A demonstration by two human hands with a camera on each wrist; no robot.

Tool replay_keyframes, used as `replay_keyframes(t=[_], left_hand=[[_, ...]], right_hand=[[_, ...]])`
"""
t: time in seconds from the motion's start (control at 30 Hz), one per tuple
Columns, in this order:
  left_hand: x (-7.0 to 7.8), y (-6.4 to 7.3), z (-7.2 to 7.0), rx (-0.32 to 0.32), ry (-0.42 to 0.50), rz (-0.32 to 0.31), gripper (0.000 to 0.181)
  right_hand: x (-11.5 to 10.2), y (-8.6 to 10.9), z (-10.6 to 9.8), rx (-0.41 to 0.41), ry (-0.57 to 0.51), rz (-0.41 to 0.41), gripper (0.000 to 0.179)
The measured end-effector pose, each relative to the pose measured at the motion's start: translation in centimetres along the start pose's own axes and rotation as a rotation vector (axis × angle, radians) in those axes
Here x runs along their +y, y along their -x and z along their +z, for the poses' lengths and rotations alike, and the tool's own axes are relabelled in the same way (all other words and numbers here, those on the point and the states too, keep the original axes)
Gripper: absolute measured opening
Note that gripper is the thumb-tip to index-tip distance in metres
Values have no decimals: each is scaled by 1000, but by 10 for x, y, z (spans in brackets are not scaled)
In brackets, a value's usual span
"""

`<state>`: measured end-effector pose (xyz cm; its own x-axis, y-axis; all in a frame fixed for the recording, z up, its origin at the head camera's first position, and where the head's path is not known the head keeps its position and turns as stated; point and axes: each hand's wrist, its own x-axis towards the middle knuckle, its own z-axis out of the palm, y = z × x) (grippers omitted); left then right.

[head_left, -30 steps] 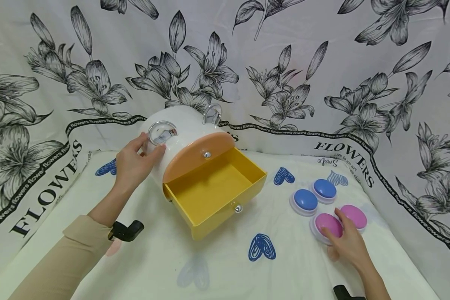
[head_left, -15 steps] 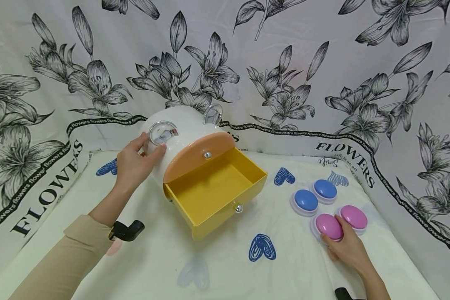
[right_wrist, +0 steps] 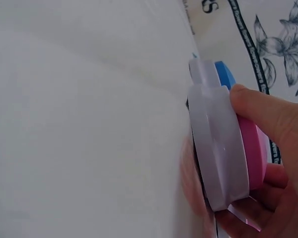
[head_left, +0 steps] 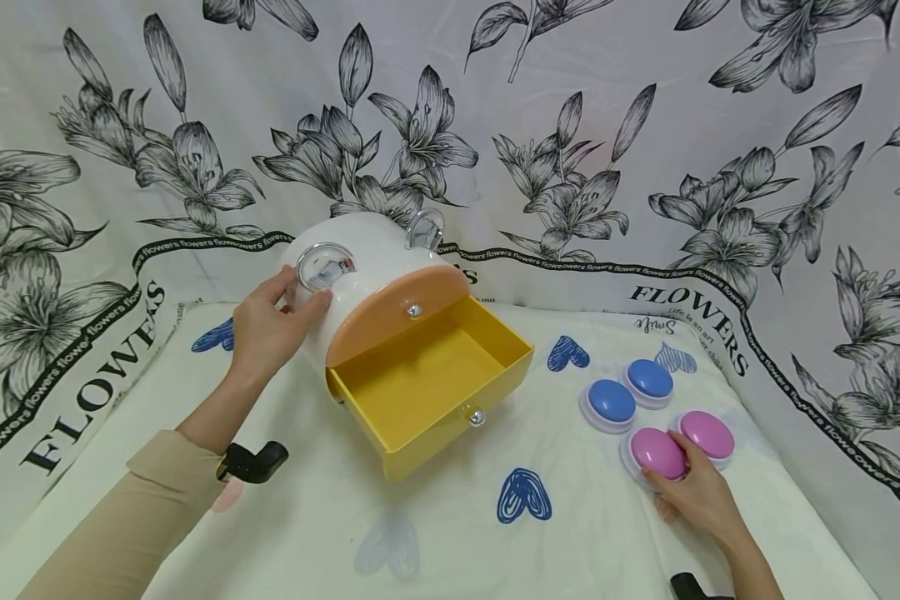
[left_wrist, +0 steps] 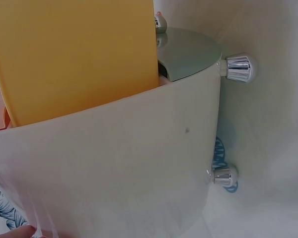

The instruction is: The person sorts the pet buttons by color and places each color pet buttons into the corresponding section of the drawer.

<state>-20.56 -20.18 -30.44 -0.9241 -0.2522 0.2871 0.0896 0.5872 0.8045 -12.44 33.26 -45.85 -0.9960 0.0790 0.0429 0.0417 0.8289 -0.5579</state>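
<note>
A white rounded drawer box (head_left: 367,250) with an orange upper front stands left of centre in the head view. Its yellow drawer (head_left: 427,387) is pulled out and holds nothing. My left hand (head_left: 273,325) grips the box's left side, thumb and fingers by the silver ring (head_left: 326,265). Only a fingertip (left_wrist: 22,232) shows in the left wrist view, at the lower left corner. On the right, my right hand (head_left: 697,496) holds a pink-topped round push button (head_left: 657,452) by its white base, thumb on the near edge. The right wrist view shows this base (right_wrist: 218,148) between thumb and fingers.
A second pink button (head_left: 707,433) sits beside the held one. Two blue buttons (head_left: 611,400) stand just behind. All rest on a white cloth (head_left: 450,533) with printed hearts. Floral fabric (head_left: 540,167) rises at the back. Silver knobs (left_wrist: 241,68) stick out of the box.
My right thumb has slid from over the pink top down to the button's near edge, and the fingers have settled round it. The left hand and the box have not moved.
</note>
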Motion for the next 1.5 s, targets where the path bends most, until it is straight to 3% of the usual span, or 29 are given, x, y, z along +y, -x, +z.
replay_keyframes(t=[0.23, 0.6, 0.9, 1.23, 1.5], left_hand=[[0, 0, 0, 12, -7, 18, 61], [1, 1, -1, 3, 0, 16, 65], [1, 1, -1, -8, -8, -5, 68], [1, 0, 0, -4, -12, -10, 70], [1, 0, 0, -4, -13, -12, 71]], right_hand=[[-9, 0, -7, 4, -14, -15, 85], [-34, -10, -24, 11, -32, -53, 86], [-57, -24, -35, 34, -64, -156, 82], [-95, -45, -39, 60, -60, -272, 79], [-136, -59, -46, 26, -82, -354, 79]])
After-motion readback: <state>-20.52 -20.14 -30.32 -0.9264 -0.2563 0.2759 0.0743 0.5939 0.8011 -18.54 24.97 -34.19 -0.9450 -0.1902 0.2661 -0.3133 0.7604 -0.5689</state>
